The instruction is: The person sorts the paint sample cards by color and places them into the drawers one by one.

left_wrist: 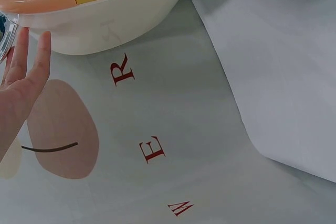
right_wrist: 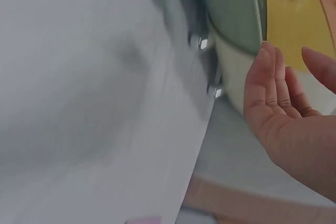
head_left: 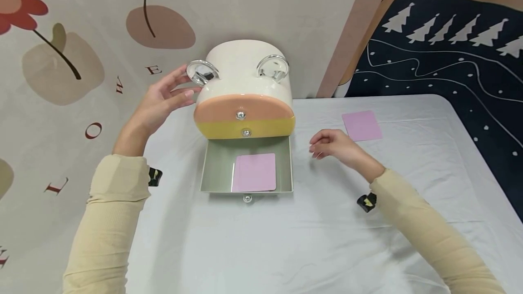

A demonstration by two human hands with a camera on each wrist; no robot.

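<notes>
A cream drawer box shaped like an alarm clock stands on the white table. Two shiny chrome bells top it, and its upper drawer fronts are orange and yellow. The green bottom drawer is pulled out, with a pink square card, perhaps a small stack, lying inside. At the box's left side, my left hand rests its fingers by the left bell; in the left wrist view those fingers look fairly straight. To the right of the drawer, my right hand hovers with loosely bent fingers and holds nothing.
Another pink square card lies on the table beyond my right hand. Behind the box rises a pale wall sheet printed with flowers and letters. A dark cloth with white trees hangs at the right table edge.
</notes>
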